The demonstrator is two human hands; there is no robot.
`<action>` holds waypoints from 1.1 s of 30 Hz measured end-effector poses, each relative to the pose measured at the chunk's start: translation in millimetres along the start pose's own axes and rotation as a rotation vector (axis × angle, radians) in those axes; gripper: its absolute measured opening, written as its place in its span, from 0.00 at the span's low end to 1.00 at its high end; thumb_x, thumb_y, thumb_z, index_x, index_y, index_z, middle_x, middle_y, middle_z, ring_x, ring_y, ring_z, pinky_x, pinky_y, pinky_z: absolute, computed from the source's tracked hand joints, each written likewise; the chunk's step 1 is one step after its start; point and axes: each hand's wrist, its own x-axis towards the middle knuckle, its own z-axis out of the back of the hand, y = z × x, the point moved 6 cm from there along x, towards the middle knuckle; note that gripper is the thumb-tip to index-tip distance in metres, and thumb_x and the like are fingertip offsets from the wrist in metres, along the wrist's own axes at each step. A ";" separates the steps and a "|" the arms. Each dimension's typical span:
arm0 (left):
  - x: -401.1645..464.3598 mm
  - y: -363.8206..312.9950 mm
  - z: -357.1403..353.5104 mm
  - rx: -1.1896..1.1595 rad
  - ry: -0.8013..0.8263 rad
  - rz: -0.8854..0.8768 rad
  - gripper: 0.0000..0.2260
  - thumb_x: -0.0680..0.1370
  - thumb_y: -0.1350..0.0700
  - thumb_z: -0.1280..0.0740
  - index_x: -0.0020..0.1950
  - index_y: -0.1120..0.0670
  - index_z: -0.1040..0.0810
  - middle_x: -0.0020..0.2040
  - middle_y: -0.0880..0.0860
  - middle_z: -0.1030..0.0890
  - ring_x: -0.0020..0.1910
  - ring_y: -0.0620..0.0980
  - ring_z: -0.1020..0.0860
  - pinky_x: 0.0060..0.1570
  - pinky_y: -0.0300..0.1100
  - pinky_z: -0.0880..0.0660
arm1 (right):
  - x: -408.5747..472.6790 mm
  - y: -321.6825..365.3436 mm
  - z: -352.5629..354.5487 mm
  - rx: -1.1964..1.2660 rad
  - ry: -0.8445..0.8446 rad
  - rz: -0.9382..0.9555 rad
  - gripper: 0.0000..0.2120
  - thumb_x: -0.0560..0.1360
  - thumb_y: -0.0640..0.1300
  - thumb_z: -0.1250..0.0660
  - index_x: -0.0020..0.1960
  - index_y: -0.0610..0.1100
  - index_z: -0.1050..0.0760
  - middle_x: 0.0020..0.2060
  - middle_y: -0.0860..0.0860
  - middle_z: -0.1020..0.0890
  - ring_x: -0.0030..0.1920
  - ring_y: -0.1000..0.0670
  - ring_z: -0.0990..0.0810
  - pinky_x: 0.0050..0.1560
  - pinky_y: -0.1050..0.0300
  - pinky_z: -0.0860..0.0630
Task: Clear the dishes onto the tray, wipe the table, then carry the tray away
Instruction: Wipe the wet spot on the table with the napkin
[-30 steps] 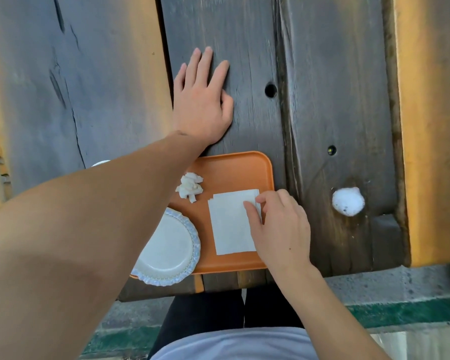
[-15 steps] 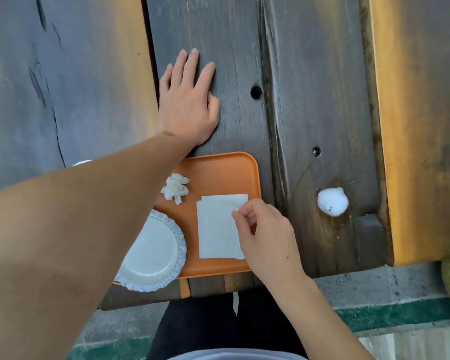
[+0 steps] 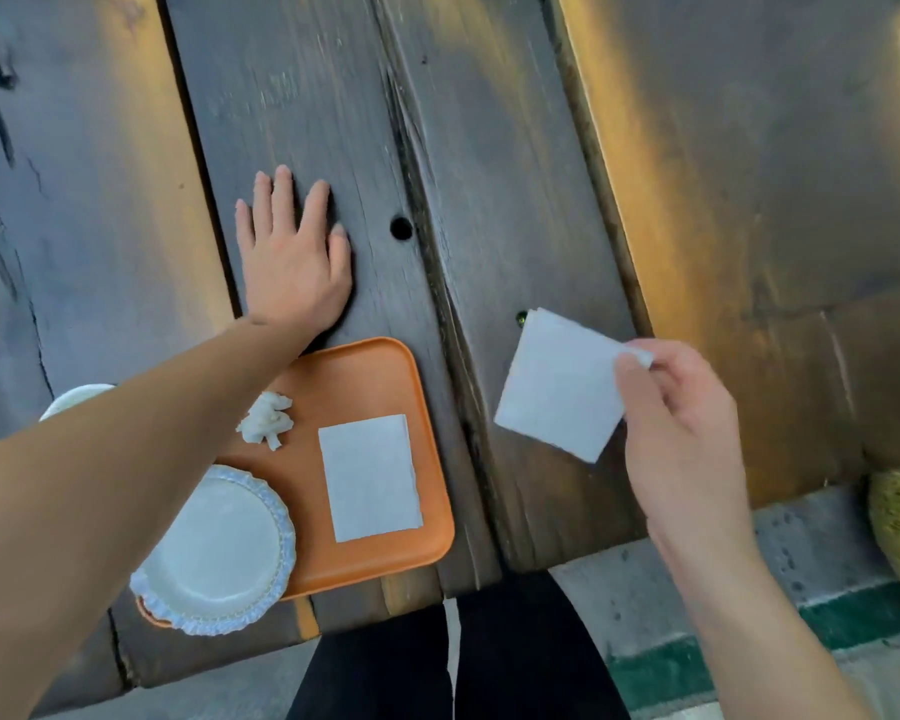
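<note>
- Your left hand (image 3: 294,267) lies flat with fingers straight on the dark plank of the table (image 3: 489,148), just beyond the far edge of the tray (image 3: 365,371); it holds nothing.
- Your right hand (image 3: 681,433) pinches a folded napkin (image 3: 559,387) by one corner between thumb and fingertips, the sheet hanging above the table toward its near edge, right of the tray and apart from it.
- The orange tray sits at the near edge of the table and overhangs it a little. It carries a second napkin (image 3: 370,478) lying flat near its right side, a crumpled tissue (image 3: 266,420) near its middle, and a scalloped plate (image 3: 219,550) at its near left corner, whose rim juts past the tray's edge.
- A white dish (image 3: 76,397) shows only as a sliver behind your left forearm; what it rests on cannot be told.
- Handling, as a judgement: the held napkin is light and limp, so a flat palm pressed on it should wipe better than a corner pinch.
- The plate looks thin and light and may slide when the tray is carried; grip the tray by two opposite edges and keep it level.
</note>
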 end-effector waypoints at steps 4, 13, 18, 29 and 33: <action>-0.5 -9.1 -5.1 -0.015 -0.019 0.072 0.22 0.83 0.46 0.49 0.75 0.53 0.34 0.81 0.62 0.41 0.81 0.62 0.47 0.79 0.59 0.52 | 14.9 21.5 37.6 -0.413 -0.236 0.445 0.03 0.83 0.44 0.42 0.54 0.48 0.30 0.32 0.57 0.25 0.35 0.56 0.22 0.28 0.65 0.33; -0.6 -6.4 -3.7 -0.026 -0.080 0.086 0.21 0.82 0.49 0.47 0.73 0.52 0.32 0.79 0.60 0.38 0.80 0.61 0.44 0.78 0.58 0.50 | 13.7 -59.0 -16.3 -0.734 0.050 0.536 0.16 0.81 0.44 0.45 0.61 0.41 0.23 0.44 0.47 0.15 0.42 0.47 0.15 0.34 0.52 0.18; -0.9 -5.4 -5.4 -0.043 -0.092 0.097 0.21 0.81 0.49 0.47 0.73 0.52 0.32 0.79 0.59 0.38 0.80 0.60 0.44 0.79 0.57 0.50 | -5.0 -84.2 -23.4 -0.760 0.081 0.502 0.18 0.82 0.47 0.46 0.62 0.41 0.23 0.58 0.46 0.16 0.62 0.50 0.20 0.54 0.51 0.18; -0.6 -3.0 -5.7 -0.037 -0.115 0.091 0.22 0.80 0.50 0.47 0.73 0.52 0.31 0.79 0.58 0.38 0.80 0.59 0.44 0.79 0.55 0.50 | -7.1 -127.9 -37.9 -1.176 0.298 0.570 0.34 0.83 0.60 0.61 0.79 0.39 0.46 0.79 0.43 0.45 0.80 0.45 0.50 0.78 0.45 0.49; -1.1 -3.8 -5.1 -0.039 -0.126 0.098 0.22 0.80 0.51 0.47 0.73 0.52 0.31 0.79 0.57 0.37 0.80 0.59 0.43 0.79 0.55 0.50 | 8.0 -124.3 -42.6 -1.221 0.289 0.563 0.35 0.82 0.62 0.60 0.80 0.39 0.50 0.80 0.42 0.48 0.80 0.44 0.53 0.79 0.44 0.51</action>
